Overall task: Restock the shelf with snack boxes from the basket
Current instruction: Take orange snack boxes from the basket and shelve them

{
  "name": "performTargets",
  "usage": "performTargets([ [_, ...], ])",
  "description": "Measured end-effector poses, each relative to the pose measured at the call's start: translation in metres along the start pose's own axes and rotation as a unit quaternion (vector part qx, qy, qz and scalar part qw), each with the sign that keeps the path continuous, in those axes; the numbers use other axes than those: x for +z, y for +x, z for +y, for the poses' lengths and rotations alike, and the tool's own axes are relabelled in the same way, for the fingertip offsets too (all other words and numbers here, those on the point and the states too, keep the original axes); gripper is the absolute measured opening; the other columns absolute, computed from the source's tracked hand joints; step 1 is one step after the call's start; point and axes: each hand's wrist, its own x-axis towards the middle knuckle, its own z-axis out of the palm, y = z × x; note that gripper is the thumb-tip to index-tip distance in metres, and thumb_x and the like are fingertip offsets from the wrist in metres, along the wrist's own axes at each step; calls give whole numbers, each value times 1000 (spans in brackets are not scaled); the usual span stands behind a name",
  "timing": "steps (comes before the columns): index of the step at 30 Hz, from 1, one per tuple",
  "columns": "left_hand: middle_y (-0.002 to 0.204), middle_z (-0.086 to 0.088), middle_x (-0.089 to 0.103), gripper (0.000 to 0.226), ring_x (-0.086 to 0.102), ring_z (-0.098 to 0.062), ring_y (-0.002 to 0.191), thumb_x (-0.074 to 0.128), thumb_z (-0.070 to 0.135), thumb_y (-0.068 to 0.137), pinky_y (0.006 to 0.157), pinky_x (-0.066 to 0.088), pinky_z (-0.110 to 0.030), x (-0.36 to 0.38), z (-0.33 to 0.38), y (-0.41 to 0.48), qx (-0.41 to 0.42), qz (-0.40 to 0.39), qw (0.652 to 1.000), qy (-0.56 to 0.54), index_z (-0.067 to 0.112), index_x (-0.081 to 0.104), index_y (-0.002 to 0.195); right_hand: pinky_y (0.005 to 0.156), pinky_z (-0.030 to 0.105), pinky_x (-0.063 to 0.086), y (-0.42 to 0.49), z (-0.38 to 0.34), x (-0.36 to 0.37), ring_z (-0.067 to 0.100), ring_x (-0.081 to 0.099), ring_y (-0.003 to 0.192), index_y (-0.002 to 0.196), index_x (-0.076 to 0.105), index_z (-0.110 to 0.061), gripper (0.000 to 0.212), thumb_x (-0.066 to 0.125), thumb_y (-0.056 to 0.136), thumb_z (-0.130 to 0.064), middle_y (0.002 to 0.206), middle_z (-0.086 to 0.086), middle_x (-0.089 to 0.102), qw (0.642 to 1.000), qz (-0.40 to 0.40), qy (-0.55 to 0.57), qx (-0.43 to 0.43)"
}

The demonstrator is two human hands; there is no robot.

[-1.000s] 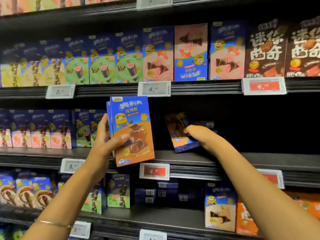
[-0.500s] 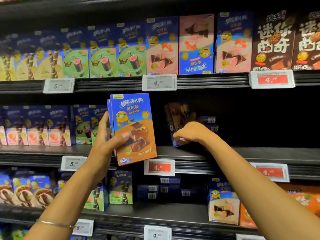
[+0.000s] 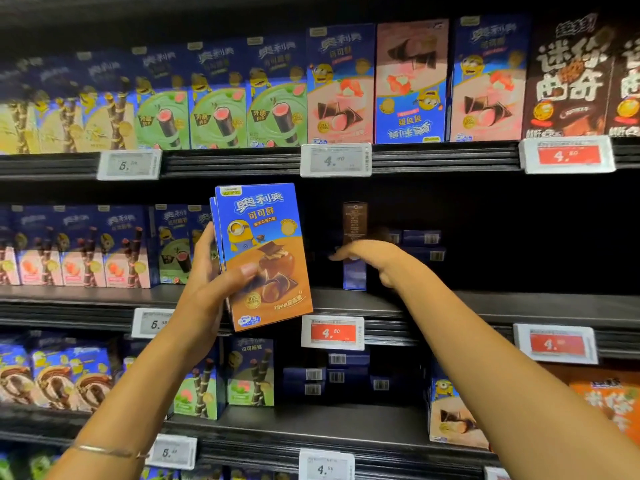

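The dark middle shelf (image 3: 519, 301) has a gap at 3 o'clock of centre, where one box (image 3: 355, 220) stands edge-on. The left hand (image 3: 204, 282) curls its fingers round a stack of snack boxes (image 3: 263, 258) at centre. The right hand (image 3: 375, 259), fingers straight and empty, reaches just in front of that box.

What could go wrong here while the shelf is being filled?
The upright box stands alone, narrow side out, on the middle shelf with nothing beside it; a nudge from the right hand close in front could topple it. The left hand grips a stack of chocolate snack boxes one-handed, thumb across the front, so the rear one might slip out.
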Motion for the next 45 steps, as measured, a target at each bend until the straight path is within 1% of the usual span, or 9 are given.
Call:
performTargets([
  [2, 109, 10, 77, 65, 75, -9, 85, 80, 37, 69, 76, 63, -27, -1, 0, 0, 1, -2, 1000, -3, 46, 61, 131, 116, 44, 33, 13, 0, 11, 33, 40, 141, 149, 43, -9, 85, 85, 79, -31, 156, 15, 39, 997, 50, -53, 8],
  [4, 109, 10, 77, 68, 75, -9, 85, 80, 36, 69, 76, 63, -26, -3, 0, 0, 3, -4, 1000, -5, 43, 59, 134, 120, 52, 30, 27, 1, 16, 41, 28, 147, 158, 23, -9, 100, 82, 81, -34, 163, 18, 23, 985, 141, -96, 11],
  [9, 111, 11, 77, 80, 76, -9, 89, 80, 38, 69, 76, 62, -25, -7, 0, 1, 3, -6, 1000, 7, 36, 50, 144, 110, 41, 44, 49, 9, 6, 35, 49, 135, 153, 39, -5, 70, 69, 94, -27, 152, 15, 47, 988, 140, -71, 2],
  [14, 98, 10, 78, 72, 75, -9, 83, 79, 40, 69, 74, 62, -25, -6, -1, 5, -3, 0, 1000, 12, 40, 54, 137, 77, 27, 41, 53, 4, 3, 35, 59, 125, 139, 57, -3, 49, 68, 95, -22, 140, 19, 59, 977, 154, -136, -48],
  [24, 108, 9, 78, 77, 76, -10, 88, 79, 38, 70, 74, 62, -24, 0, -8, 10, -12, 3, 1000, 22, 36, 52, 142, 91, 38, 51, 70, 12, 8, 40, 60, 121, 135, 58, -2, 39, 47, 106, -26, 134, 23, 61, 966, 162, -175, -102],
  [31, 107, 9, 78, 95, 77, -10, 86, 80, 38, 68, 73, 62, -24, 1, -11, 13, -14, 3, 1000, 23, 27, 42, 154, 89, 34, 51, 79, 14, 16, 38, 63, 117, 132, 61, -6, 35, 58, 101, -22, 130, 20, 64, 963, 150, -195, -109],
  [36, 108, 5, 78, 98, 77, -12, 87, 82, 37, 67, 72, 62, -27, 3, -11, 13, -21, 6, 1000, 18, 28, 41, 155, 101, 46, 52, 82, 14, 18, 37, 60, 121, 135, 59, -9, 37, 61, 100, -21, 130, 18, 64, 960, 131, -219, -112],
  [42, 119, 2, 76, 108, 76, -15, 95, 84, 42, 66, 83, 60, -35, 5, -10, 14, -31, 5, 999, 16, 31, 34, 161, 100, 47, 52, 70, 5, 16, 39, 60, 121, 144, 47, -3, 61, 61, 98, -41, 136, 21, 59, 981, 152, -100, -72],
  [45, 117, 3, 77, 111, 76, -15, 96, 84, 41, 67, 85, 59, -38, 8, -10, 15, -34, 6, 999, 14, 29, 31, 163, 104, 45, 50, 44, -13, 13, 38, 58, 125, 141, 51, -4, 56, 67, 95, -31, 139, 20, 58, 974, 204, -57, -75],
])
